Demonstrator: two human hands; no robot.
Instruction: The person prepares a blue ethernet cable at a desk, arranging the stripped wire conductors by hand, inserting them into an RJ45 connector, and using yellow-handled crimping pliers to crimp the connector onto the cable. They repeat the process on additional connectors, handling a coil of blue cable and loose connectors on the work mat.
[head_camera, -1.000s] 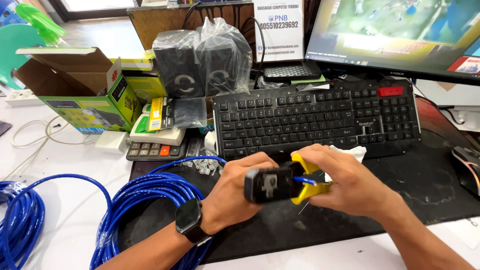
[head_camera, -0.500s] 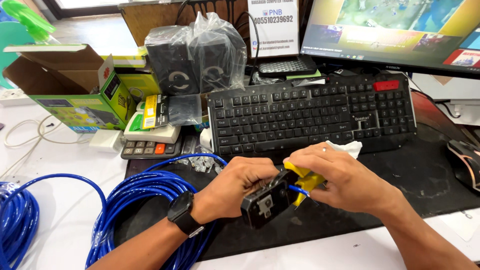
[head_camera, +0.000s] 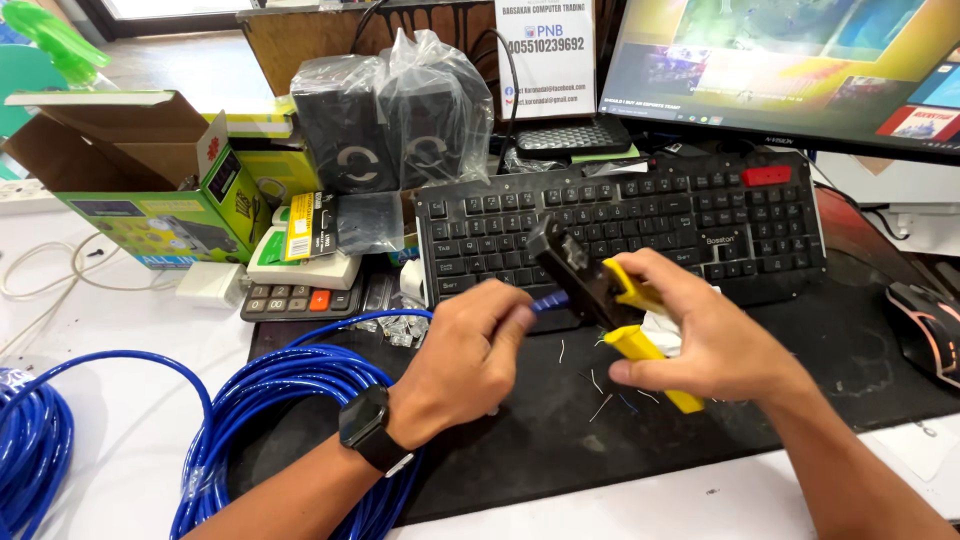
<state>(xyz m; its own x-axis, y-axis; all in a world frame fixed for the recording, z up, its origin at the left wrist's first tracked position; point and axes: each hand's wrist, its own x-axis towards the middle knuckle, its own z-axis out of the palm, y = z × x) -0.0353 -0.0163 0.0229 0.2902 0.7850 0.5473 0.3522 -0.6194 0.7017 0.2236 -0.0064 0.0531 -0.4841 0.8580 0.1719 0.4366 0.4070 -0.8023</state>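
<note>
Desk mat (head_camera: 760, 400) on white table (head_camera: 120, 400)

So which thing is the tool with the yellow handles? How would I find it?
Start at the black keyboard and come down to the dark desk mat in front of it. There the right hand grips the crimping tool, its black head toward the left hand. Nothing else nearby has yellow handles.

Over a black desk mat (head_camera: 700, 420), the right hand (head_camera: 715, 340) grips a yellow-handled crimping tool (head_camera: 600, 295) while the left hand (head_camera: 465, 365) pinches a blue cable end (head_camera: 548, 301) at its head, near a black keyboard (head_camera: 620, 225).
</note>
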